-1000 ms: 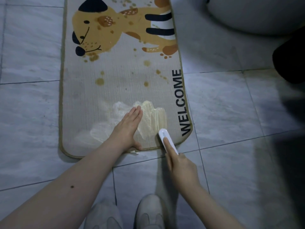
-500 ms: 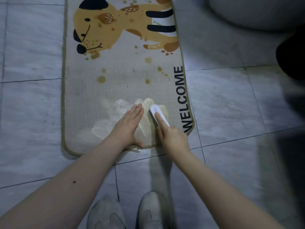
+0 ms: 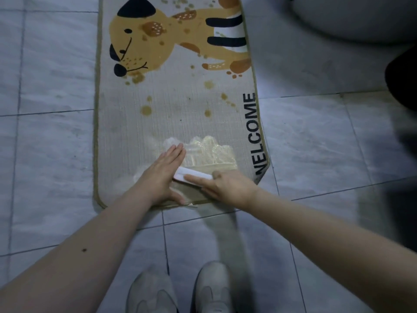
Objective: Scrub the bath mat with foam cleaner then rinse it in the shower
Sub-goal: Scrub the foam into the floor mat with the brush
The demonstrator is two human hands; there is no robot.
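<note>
A beige bath mat [image 3: 171, 114] with a tan dog picture, brown stains and the word WELCOME lies on the tiled floor. A patch of whitish-yellow foam [image 3: 209, 152] covers its near end. My left hand [image 3: 162, 175] lies flat on the mat with straight fingers, pressing it down beside the foam. My right hand [image 3: 230, 186] grips a white scrubbing brush [image 3: 191, 173], index finger stretched along its back. The brush lies crosswise on the mat just below the foam, its left end against my left hand.
Grey marbled floor tiles [image 3: 316, 143] surround the mat. A white rounded fixture [image 3: 349, 16] stands at the top right, with a dark object [image 3: 404, 80] at the right edge. My two light shoes [image 3: 180, 290] stand on the tiles just below the mat.
My right hand swept the brush up into the foam, then back down and leftward, turning it crosswise against my left hand. The foam is more smeared. My left hand stayed in place.
</note>
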